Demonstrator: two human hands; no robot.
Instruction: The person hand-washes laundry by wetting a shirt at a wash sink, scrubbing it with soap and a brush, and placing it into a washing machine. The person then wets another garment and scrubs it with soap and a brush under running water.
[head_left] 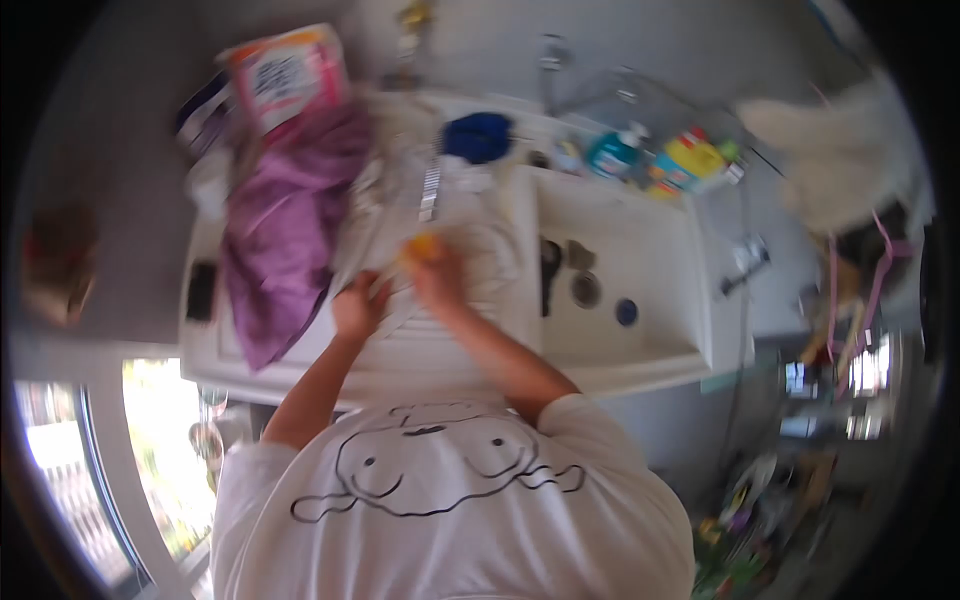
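Observation:
In the head view, my right hand [437,280] is closed around a small orange-yellow block [422,246], too blurred to name surely. It presses down over a pale cloth [375,235] spread on the ribbed washboard [420,328] side of a white laundry sink. Just left of it, my left hand [360,305] has its fingers curled at the cloth's lower edge; whatever lies between them is hard to see. A purple garment [285,230] lies left of my hands. Beyond them are a dark blue cloth [477,137] and a silvery strip [429,193].
To the right is the sink basin [650,260] with a drain [586,290] and a blue round piece [626,312]. A teal pump bottle [614,152] and a yellow bottle [688,160] stand behind it. A pink-and-white packet [287,80] rests at back left. Pink hangers [880,265] hang right.

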